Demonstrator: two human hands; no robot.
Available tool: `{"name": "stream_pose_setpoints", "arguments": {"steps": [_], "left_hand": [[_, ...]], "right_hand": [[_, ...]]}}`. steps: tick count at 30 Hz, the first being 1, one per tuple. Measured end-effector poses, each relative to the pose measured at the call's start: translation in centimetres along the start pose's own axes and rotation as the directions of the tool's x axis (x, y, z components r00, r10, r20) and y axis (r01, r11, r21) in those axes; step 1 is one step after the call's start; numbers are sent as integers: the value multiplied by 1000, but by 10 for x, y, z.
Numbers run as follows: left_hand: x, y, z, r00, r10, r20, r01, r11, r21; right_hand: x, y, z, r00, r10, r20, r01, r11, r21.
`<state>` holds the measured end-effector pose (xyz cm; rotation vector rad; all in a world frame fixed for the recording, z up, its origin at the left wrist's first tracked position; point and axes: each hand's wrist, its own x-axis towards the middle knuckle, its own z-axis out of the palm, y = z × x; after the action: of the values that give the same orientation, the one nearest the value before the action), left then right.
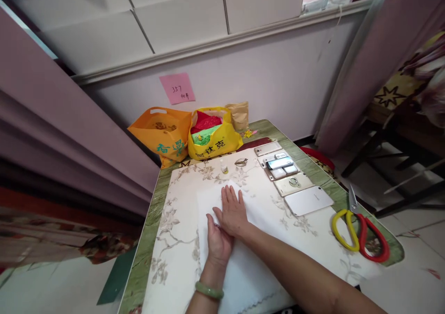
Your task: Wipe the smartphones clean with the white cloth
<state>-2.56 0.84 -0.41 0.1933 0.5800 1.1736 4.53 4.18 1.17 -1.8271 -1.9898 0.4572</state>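
My right hand point(233, 212) lies palm down over a white cloth point(253, 267), its fingers stretched forward and its thumb apart. Just below it, partly covered by it, is my left hand point(219, 245), palm turned up and thumb raised. The other fingers of my left hand are hidden under the right one, and a small dark spot between the hands is too small to name. A green bangle point(208, 290) circles my left wrist. Beyond my fingertips stand a tiny clear bottle point(224, 167) and a small dark metal item point(241, 162).
Several phones line the right side, including a white one point(308, 200). Scissors point(359, 230) with yellow and red handles lie at the right edge. An orange bag point(158, 131) and a yellow bag point(215, 140) stand at the back. A flowered sheet point(174, 254) covers the table.
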Motion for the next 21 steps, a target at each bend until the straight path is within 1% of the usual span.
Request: {"name": "stream_pose_setpoints", "arguments": {"steps": [6, 11, 13, 16, 19, 21], "left_hand": [[0, -1, 6, 999, 14, -43, -14, 1000, 5], [-2, -2, 11, 1000, 7, -23, -7, 1000, 1], [-2, -2, 13, 999, 39, -17, -40, 999, -14], [-3, 0, 14, 995, 92, -39, -93, 995, -40], [-6, 2, 14, 993, 108, -38, -111, 992, -65], [-7, 3, 13, 994, 107, -26, -109, 991, -77]], "right_hand": [[1, 3, 1, 999, -28, -30, 30, 999, 42], [2, 9, 3, 999, -51, -19, 51, 998, 24], [7, 14, 4, 998, -52, -20, 52, 999, 3], [17, 24, 4, 999, -46, -2, 46, 998, -31], [28, 37, 3, 999, -47, 10, 47, 997, -64], [33, 44, 4, 998, -55, -13, 53, 994, -92]]}}
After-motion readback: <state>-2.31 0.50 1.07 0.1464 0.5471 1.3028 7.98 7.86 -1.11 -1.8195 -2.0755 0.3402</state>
